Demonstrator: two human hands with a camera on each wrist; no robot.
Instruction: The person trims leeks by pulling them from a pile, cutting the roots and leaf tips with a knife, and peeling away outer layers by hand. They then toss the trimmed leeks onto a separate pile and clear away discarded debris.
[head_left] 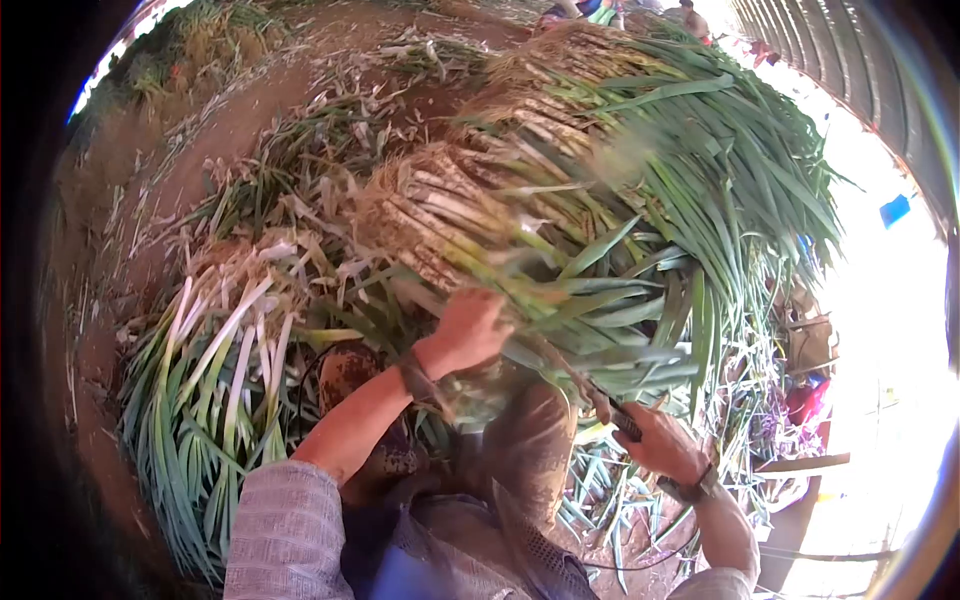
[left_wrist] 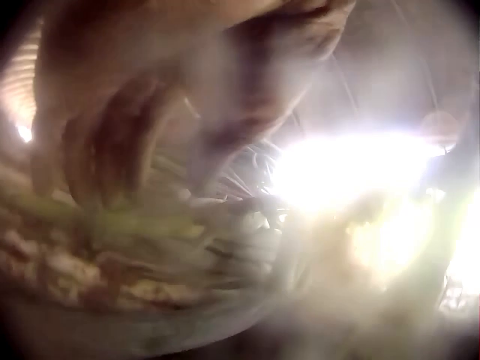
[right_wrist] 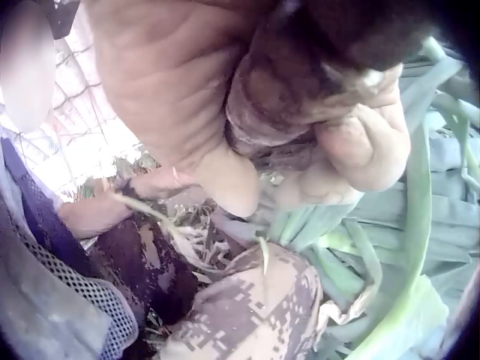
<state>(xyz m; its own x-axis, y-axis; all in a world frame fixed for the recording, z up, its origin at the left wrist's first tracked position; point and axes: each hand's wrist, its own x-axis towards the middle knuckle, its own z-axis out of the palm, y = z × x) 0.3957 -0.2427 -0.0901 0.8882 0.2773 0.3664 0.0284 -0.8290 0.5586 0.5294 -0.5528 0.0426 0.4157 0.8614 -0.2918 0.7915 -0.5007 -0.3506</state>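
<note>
In the head view my right hand point(head_left: 665, 445) grips the dark handle point(head_left: 625, 422) of a long knife, whose narrow, worn-looking blade point(head_left: 568, 372) slants up and left across green leek leaves. The right wrist view shows that hand point(right_wrist: 345, 150) with fingers and thumb curled round the brown, dirty handle point(right_wrist: 274, 105). My left hand point(head_left: 468, 328) is over the near edge of the leek pile point(head_left: 440, 215), blurred. The left wrist view has its fingers point(left_wrist: 124, 142) hanging loosely curved, thumb apart, fingertips right at a pale green stalk point(left_wrist: 150, 223).
Leeks with cleaned white stems point(head_left: 240, 330) lie at the left. Leek leaves point(head_left: 720, 170) fan out to the right of the pile. Trimmings point(head_left: 610, 490) litter the ground by my knees, and loose husks point(head_left: 300, 180) spread over the brown soil. Ribbed sheeting point(head_left: 840, 60) arches at upper right.
</note>
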